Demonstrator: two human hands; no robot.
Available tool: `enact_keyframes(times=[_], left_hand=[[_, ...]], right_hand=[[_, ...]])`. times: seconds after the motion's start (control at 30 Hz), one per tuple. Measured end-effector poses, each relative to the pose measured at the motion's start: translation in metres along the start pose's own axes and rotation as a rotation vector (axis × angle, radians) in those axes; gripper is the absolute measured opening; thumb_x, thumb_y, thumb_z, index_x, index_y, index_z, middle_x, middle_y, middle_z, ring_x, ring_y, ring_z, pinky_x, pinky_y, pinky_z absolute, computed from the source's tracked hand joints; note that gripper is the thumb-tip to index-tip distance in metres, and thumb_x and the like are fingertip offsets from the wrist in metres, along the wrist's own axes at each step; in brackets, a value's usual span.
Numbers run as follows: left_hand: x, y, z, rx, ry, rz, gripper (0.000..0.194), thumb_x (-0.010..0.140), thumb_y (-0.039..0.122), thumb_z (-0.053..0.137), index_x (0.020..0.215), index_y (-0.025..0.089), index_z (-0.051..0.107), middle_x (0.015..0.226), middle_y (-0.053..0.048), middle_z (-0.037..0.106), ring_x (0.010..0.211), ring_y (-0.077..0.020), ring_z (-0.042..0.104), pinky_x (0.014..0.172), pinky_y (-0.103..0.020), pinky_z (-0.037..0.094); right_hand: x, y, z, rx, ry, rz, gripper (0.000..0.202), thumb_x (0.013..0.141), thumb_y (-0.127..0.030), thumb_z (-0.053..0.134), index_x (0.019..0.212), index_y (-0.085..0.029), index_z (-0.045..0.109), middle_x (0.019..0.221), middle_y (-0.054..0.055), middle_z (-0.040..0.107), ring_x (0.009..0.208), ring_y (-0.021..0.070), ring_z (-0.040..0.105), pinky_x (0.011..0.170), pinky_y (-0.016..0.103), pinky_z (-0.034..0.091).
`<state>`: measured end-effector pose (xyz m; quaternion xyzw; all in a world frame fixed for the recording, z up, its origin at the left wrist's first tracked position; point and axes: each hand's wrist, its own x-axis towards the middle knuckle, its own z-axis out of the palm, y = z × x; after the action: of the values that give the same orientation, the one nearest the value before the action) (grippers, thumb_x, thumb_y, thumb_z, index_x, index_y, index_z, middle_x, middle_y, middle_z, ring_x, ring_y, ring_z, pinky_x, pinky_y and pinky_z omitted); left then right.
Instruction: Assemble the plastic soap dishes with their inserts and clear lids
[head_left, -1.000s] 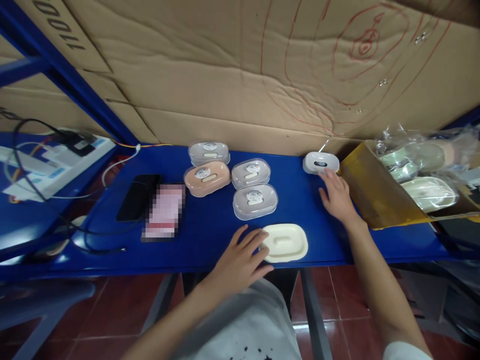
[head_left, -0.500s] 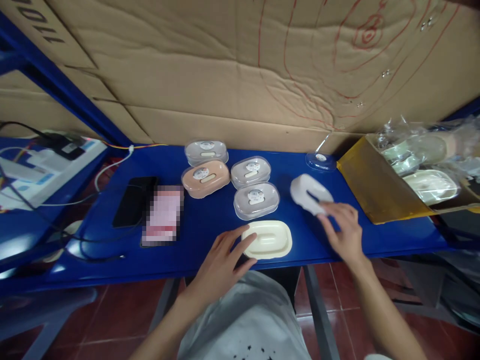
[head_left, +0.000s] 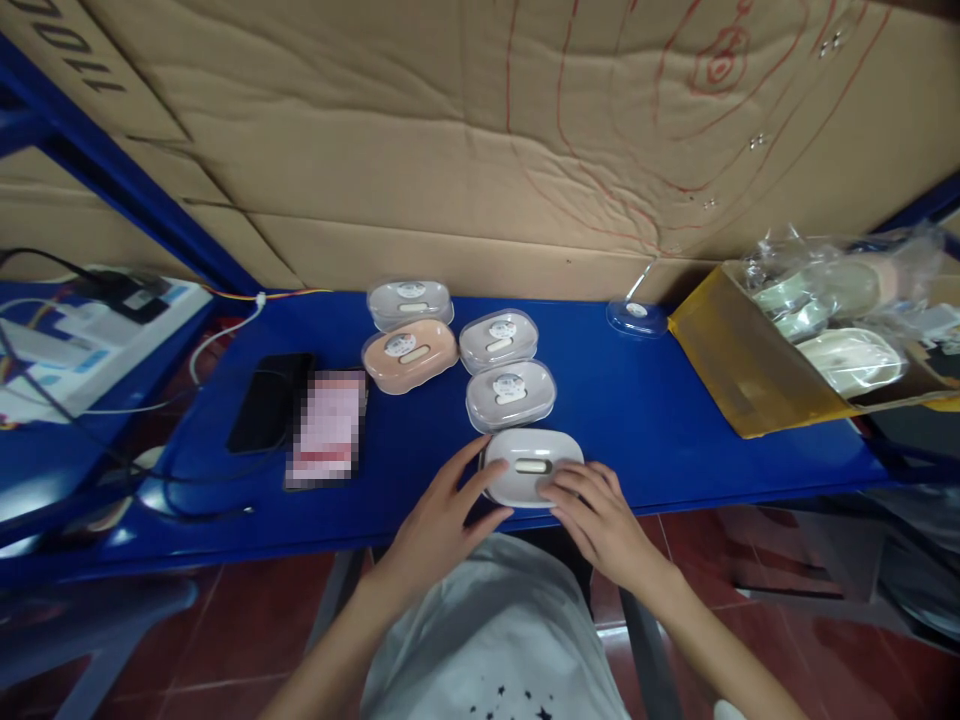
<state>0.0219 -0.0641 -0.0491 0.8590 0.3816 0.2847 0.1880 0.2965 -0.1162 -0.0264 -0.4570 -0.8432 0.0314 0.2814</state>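
Note:
A pale grey oval plastic cover (head_left: 532, 450) with a slot in its middle lies near the table's front edge. Through the slot shows a cream strip of the tray beneath, whose remaining surface is hidden. My left hand (head_left: 454, 500) rests at the cover's left end, thumb and fingers around the rim. At the right end, my right hand (head_left: 600, 510) has its fingertips on the cover's top and edge. Just behind stands a grey soap box (head_left: 511, 395) under a clear lid with a round sticker.
Behind are a peach soap box (head_left: 410, 356) and two more grey ones. A clear lid (head_left: 636, 318) lies near the cardboard wall. At right sits an open carton (head_left: 727, 370) of bagged parts. Phones (head_left: 271, 402) and cables lie left.
My right hand has brought the grey cover leftward and down onto the cream tray. My left hand has stayed at the tray's left end.

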Motion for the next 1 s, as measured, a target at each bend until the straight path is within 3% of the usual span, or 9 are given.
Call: enact_keyframes(times=[0.2, 0.3, 0.43, 0.57, 0.67, 0.73, 0.83, 1.0], left_hand=[[0.002, 0.002, 0.0, 0.004, 0.016, -0.016, 0.061, 0.101, 0.034, 0.076, 0.156, 0.03, 0.05, 0.164, -0.016, 0.048, 0.148, -0.035, 0.055, 0.117, -0.055, 0.056], [0.003, 0.005, -0.002, 0.007, 0.013, -0.015, 0.054, 0.102, 0.034, 0.074, 0.152, 0.03, 0.053, 0.165, -0.016, 0.047, 0.149, -0.0359, 0.054, 0.117, -0.057, 0.056], [0.005, 0.006, -0.003, -0.003, 0.006, -0.032, 0.052, 0.102, 0.032, 0.075, 0.149, 0.03, 0.054, 0.165, -0.015, 0.047, 0.149, -0.0352, 0.054, 0.118, -0.056, 0.055], [0.006, 0.008, -0.002, 0.034, -0.015, -0.068, 0.052, 0.099, 0.033, 0.078, 0.146, 0.03, 0.056, 0.163, -0.014, 0.051, 0.142, -0.0359, 0.059, 0.111, -0.055, 0.06], [0.007, 0.008, -0.001, 0.043, -0.029, -0.074, 0.053, 0.098, 0.033, 0.08, 0.145, 0.029, 0.057, 0.162, -0.014, 0.051, 0.142, -0.036, 0.059, 0.111, -0.055, 0.06], [0.007, 0.009, -0.001, 0.036, -0.035, -0.081, 0.053, 0.097, 0.032, 0.08, 0.145, 0.029, 0.057, 0.163, -0.013, 0.05, 0.143, -0.0361, 0.058, 0.111, -0.054, 0.06], [0.007, 0.01, -0.002, 0.026, -0.045, -0.097, 0.052, 0.097, 0.031, 0.079, 0.144, 0.029, 0.058, 0.165, -0.012, 0.048, 0.143, -0.0363, 0.057, 0.111, -0.054, 0.06], [0.009, 0.012, -0.005, 0.011, -0.065, -0.095, 0.048, 0.099, 0.032, 0.076, 0.143, 0.029, 0.058, 0.167, -0.013, 0.045, 0.143, -0.0372, 0.057, 0.111, -0.057, 0.059]], right_hand=[[-0.003, 0.001, 0.0, 0.039, -0.053, -0.035, 0.039, 0.111, -0.019, 0.05, 0.147, -0.028, 0.059, 0.128, 0.007, 0.078, 0.131, 0.0252, 0.068, 0.109, 0.049, 0.05], [0.003, 0.026, -0.015, 0.062, -0.097, -0.036, 0.042, 0.112, -0.025, 0.048, 0.154, -0.03, 0.054, 0.139, 0.007, 0.075, 0.134, 0.0256, 0.067, 0.111, 0.05, 0.051], [0.037, 0.111, -0.043, -0.112, 0.002, 0.158, 0.05, 0.112, -0.026, 0.041, 0.161, -0.032, 0.048, 0.155, 0.011, 0.064, 0.148, 0.0322, 0.056, 0.121, 0.059, 0.045], [0.074, 0.212, -0.053, -0.358, -0.056, 0.471, 0.066, 0.107, -0.039, 0.044, 0.169, -0.017, 0.035, 0.172, 0.022, 0.041, 0.162, 0.0465, 0.032, 0.124, 0.077, 0.03], [0.079, 0.248, -0.049, -0.407, -0.126, 0.556, 0.071, 0.104, -0.047, 0.047, 0.166, -0.013, 0.038, 0.169, 0.026, 0.042, 0.159, 0.0499, 0.033, 0.122, 0.079, 0.028], [0.07, 0.249, -0.047, -0.422, -0.104, 0.523, 0.063, 0.105, -0.05, 0.046, 0.159, -0.016, 0.048, 0.16, 0.024, 0.053, 0.151, 0.0471, 0.045, 0.121, 0.076, 0.03], [0.047, 0.231, -0.05, -0.412, -0.068, 0.427, 0.054, 0.104, -0.058, 0.053, 0.145, -0.023, 0.062, 0.141, 0.018, 0.064, 0.138, 0.0423, 0.056, 0.118, 0.071, 0.035], [0.016, 0.207, -0.059, -0.219, -0.009, 0.483, 0.066, 0.097, -0.069, 0.064, 0.148, -0.027, 0.058, 0.158, 0.019, 0.049, 0.146, 0.0429, 0.052, 0.115, 0.068, 0.044]])
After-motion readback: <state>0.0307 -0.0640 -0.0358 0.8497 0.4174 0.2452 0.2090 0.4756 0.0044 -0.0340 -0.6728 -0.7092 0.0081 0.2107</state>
